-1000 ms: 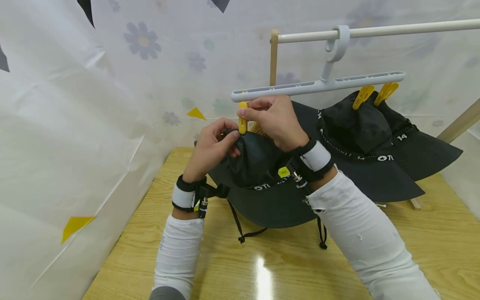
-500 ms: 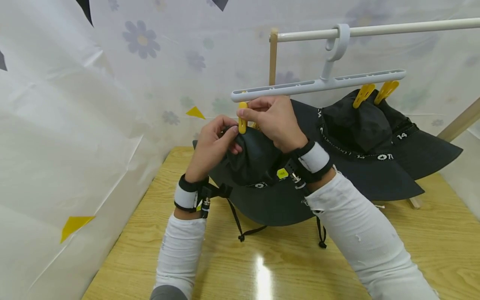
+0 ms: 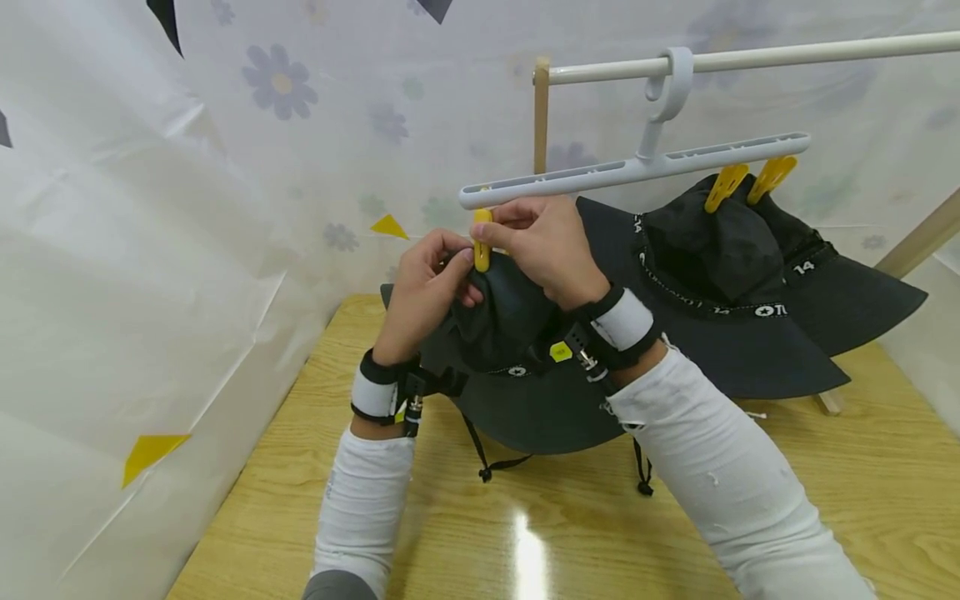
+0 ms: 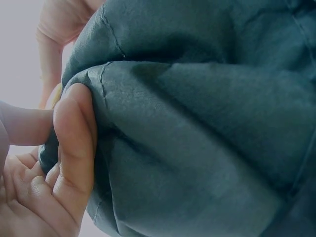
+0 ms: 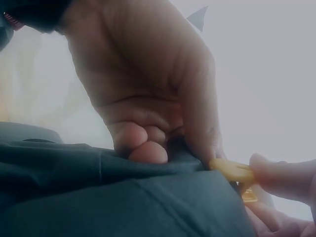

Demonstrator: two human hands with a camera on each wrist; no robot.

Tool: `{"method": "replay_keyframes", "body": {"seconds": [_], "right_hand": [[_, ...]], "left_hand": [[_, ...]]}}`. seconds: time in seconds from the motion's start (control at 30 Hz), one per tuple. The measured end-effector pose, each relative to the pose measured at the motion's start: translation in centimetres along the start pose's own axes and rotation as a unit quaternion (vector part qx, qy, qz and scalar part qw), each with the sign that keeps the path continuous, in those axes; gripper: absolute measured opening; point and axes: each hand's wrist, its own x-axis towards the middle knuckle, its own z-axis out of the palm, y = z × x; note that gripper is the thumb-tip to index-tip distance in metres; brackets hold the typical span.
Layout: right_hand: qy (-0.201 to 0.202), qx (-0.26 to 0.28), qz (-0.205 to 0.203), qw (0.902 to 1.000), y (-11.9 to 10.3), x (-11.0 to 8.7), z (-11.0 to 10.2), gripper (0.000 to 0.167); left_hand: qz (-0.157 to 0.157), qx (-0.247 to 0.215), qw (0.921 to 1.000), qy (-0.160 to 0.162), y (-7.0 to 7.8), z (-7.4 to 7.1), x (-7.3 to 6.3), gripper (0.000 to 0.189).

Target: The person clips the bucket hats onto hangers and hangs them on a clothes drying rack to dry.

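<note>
My left hand (image 3: 423,292) pinches the crown of a black bucket hat (image 3: 513,312) between thumb and fingers. Close beside those fingertips, my right hand (image 3: 551,246) pinches a yellow clothespin (image 3: 482,250) by its upper part. The clothespin stands upright below the left end of a grey hanger (image 3: 577,179). In the right wrist view the tip of this clothespin (image 5: 229,170) lies at the folded edge of the hat cloth (image 5: 123,207). The left wrist view shows creased crown fabric (image 4: 197,123) under my left fingers (image 4: 74,128).
Another black hat (image 3: 720,250) hangs at the right from two yellow clothespins (image 3: 726,188). The hanger hooks over a white rod (image 3: 810,58) with a wooden post (image 3: 542,117). Below lies a wooden table (image 3: 450,533), with a white sheet wall (image 3: 135,275) at the left.
The clothespin and right hand have shifted very slightly left and down in the view. My left hand keeps its pinch on the hat crown, whose top sits a little higher against the clothespin.
</note>
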Motion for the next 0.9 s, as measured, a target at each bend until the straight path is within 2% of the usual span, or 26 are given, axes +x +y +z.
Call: {"method": "replay_keyframes", "body": {"seconds": [0.53,0.77,0.9], "right_hand": [[-0.009,-0.026,-0.020,0.9994,0.4,-0.2,-0.1,0.034],[-0.047,-0.059,-0.010,0.9971,-0.1,-0.9,-0.7,0.040],[-0.057,-0.108,-0.020,0.9924,-0.6,-2.1,-1.1,0.040]], "left_hand": [[0.009,0.017,0.9998,-0.001,-0.2,0.0,0.2,0.021],[0.001,0.023,0.9994,0.025,-0.8,-0.3,0.6,0.023],[-0.004,0.013,0.9989,0.044,-1.2,-0.5,0.6,0.024]]}}
